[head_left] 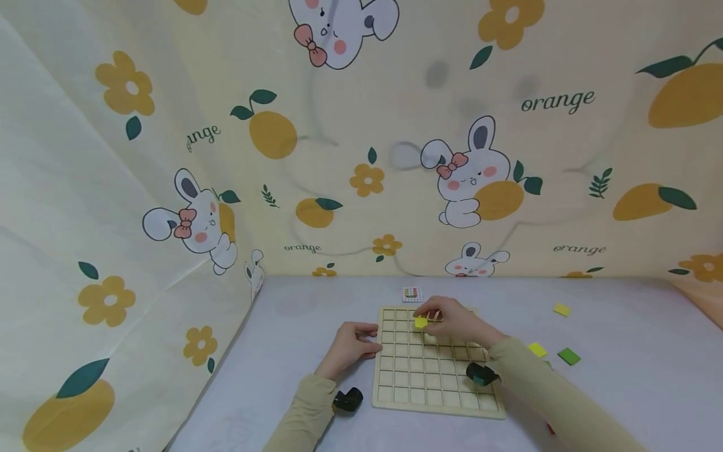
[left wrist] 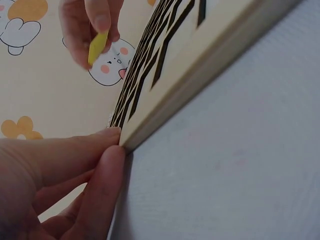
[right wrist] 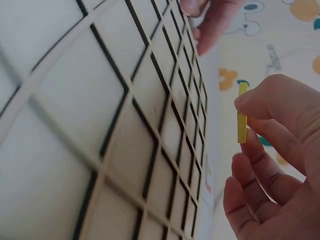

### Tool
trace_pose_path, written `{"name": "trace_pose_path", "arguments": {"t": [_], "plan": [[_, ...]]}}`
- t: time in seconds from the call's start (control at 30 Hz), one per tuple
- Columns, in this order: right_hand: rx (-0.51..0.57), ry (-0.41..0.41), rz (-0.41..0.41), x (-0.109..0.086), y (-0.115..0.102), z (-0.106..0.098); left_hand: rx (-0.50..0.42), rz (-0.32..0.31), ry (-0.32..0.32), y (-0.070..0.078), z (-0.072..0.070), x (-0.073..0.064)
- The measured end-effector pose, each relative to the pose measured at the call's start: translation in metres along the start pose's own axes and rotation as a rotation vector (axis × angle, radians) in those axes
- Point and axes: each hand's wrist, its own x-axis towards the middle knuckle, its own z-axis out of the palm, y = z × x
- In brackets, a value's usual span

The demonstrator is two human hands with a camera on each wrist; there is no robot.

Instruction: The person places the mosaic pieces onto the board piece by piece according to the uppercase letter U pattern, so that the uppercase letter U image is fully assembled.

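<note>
Between thumb and index finger, my right hand pinches a small yellow square tile. The tile is held over the back part of a pale wooden grid board; the right wrist view shows the tile edge-on, with the other fingers loosely bent below. My left hand is at the board's left side, thumb and index fingertips against its edge. In the left wrist view those fingertips meet the wooden rim, the other fingers bent behind.
A small card with a coloured picture lies behind the board. Right of it are yellow tiles and a green tile. A red piece is partly hidden by my right sleeve. Patterned cloth hangs behind the table.
</note>
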Motion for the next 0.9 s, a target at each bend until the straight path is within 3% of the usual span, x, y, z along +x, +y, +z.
{"name": "trace_pose_path", "arguments": {"t": [0.23, 0.63, 0.9], "plan": [[-0.012, -0.031, 0.015, 0.018, 0.002, 0.017, -0.022, -0.014, -0.013, 0.002, 0.000, 0.000], [-0.015, 0.001, 0.056, 0.029, 0.008, 0.038, -0.020, -0.018, -0.016, 0.001, -0.002, -0.001], [-0.007, 0.003, 0.142, 0.034, 0.006, 0.040, -0.018, -0.030, -0.010, 0.001, -0.002, 0.000]]}}
